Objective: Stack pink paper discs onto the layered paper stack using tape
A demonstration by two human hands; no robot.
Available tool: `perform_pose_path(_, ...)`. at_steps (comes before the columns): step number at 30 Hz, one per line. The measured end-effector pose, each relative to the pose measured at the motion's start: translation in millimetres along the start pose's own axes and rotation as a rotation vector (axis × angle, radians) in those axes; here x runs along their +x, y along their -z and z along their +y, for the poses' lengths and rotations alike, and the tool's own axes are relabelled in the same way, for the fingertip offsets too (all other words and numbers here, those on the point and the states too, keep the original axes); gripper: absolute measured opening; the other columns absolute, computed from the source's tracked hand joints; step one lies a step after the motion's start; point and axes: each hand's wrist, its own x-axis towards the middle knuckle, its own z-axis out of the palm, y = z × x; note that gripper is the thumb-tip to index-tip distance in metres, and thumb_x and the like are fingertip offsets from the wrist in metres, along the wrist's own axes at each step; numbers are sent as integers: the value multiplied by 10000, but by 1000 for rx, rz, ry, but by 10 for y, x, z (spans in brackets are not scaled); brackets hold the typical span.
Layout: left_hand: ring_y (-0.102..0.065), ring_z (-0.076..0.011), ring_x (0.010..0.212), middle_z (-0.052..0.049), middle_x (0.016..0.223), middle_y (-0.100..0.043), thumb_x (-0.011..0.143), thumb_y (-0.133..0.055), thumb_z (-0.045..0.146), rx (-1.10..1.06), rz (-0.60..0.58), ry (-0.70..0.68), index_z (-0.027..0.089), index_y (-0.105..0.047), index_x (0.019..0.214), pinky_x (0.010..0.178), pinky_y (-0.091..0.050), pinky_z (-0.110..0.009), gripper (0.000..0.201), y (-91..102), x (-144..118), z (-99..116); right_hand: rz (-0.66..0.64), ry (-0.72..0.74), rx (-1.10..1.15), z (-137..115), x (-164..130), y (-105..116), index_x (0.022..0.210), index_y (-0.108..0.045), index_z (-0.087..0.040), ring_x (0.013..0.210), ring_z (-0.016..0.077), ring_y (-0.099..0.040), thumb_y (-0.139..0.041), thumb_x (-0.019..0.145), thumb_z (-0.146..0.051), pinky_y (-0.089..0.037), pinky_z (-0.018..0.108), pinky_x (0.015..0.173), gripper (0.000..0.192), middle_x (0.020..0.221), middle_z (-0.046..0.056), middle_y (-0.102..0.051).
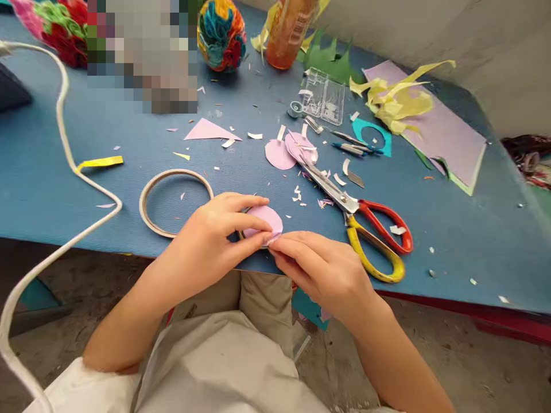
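My left hand [215, 235] and my right hand [316, 267] meet at the near edge of the blue table [64, 195]. Both pinch a small pink paper disc [266, 221], my left fingers on its near-left side, my right fingertips on its lower edge. A thin ring seems to lie under the disc, mostly hidden. Two more pink paper circles [282, 154] lie further back on the table. A large tape ring [172, 202] lies flat just left of my left hand.
Scissors with red and yellow handles [365, 223] lie open to the right of my hands. A white cord [69, 149] snakes along the left. Paper scraps, a clear plastic box [325, 100], an orange bottle [286, 31], a colourful pom-pom ball [221, 34] and lilac sheets [439, 132] sit behind.
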Motion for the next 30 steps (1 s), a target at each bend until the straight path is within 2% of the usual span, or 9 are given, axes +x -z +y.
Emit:
perform_pose_path(18, -623, -172, 1031, -115, 1141, -679, 830, -627, 182, 0, -4, -6, 152, -735, 874, 905, -485, -288, 120, -13, 5, 5, -84, -6, -38, -14, 22, 63, 972, -598, -127, 778, 148, -657, -539, 870, -84, -541, 245, 685, 125, 854, 64, -703)
perform_pose_path(23, -624, -169, 1025, -117, 1140, -679, 830, -628, 182, -2, 5, -15, 153, -735, 865, 906, -484, -287, 116, -18, 7, 2, -66, 20, -15, 27, -3, 31, 960, -586, -122, 739, 143, -645, -538, 866, -72, -543, 246, 658, 117, 820, 68, -694)
perform_pose_path(30, -624, -172, 1020, -103, 1145, -678, 830, -631, 202, 1, 9, -7, 171, -736, 869, 901, -491, -300, 116, -20, 2, 2, 21, 1, 96, 73, -58, -38, 966, -565, -155, 836, 134, -657, -584, 831, -49, -543, 222, 735, 172, 879, 65, -703)
